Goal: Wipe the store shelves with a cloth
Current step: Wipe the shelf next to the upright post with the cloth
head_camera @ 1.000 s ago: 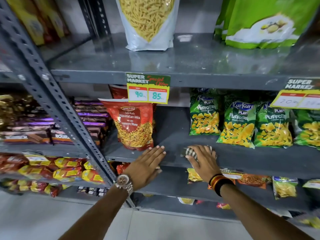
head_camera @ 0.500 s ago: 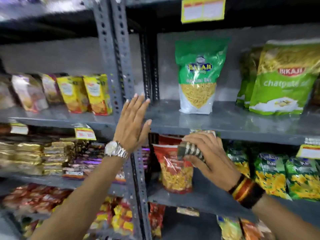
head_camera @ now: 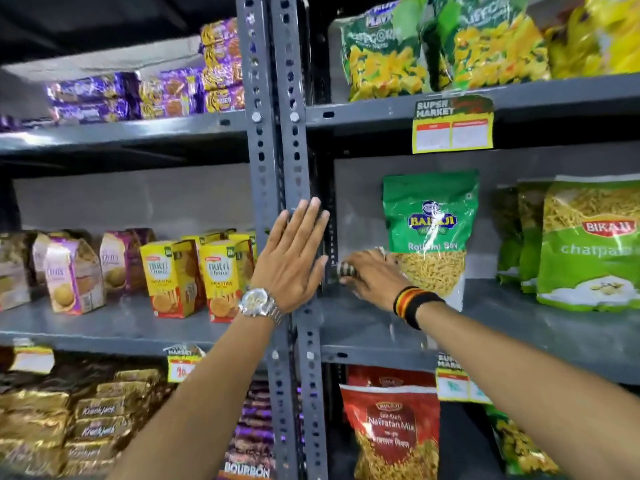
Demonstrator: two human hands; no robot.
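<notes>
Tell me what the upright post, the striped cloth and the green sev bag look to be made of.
Upright post: painted grey metal, going by its punched holes and bolts.
Striped cloth, bunched in the right hand: soft woven fabric, probably; mostly hidden.
Green sev bag: glossy plastic film, showing glare and a clear window.

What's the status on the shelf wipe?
Left hand open, flat on grey steel upright. Right hand clutching striped cloth at shelf's left end. Green sev pouch stands alongside.

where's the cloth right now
In the head view the striped cloth is bunched in the right hand, just right of the grey upright post, at the left end of the shelf, beside the green Bikaji pouch.
</notes>
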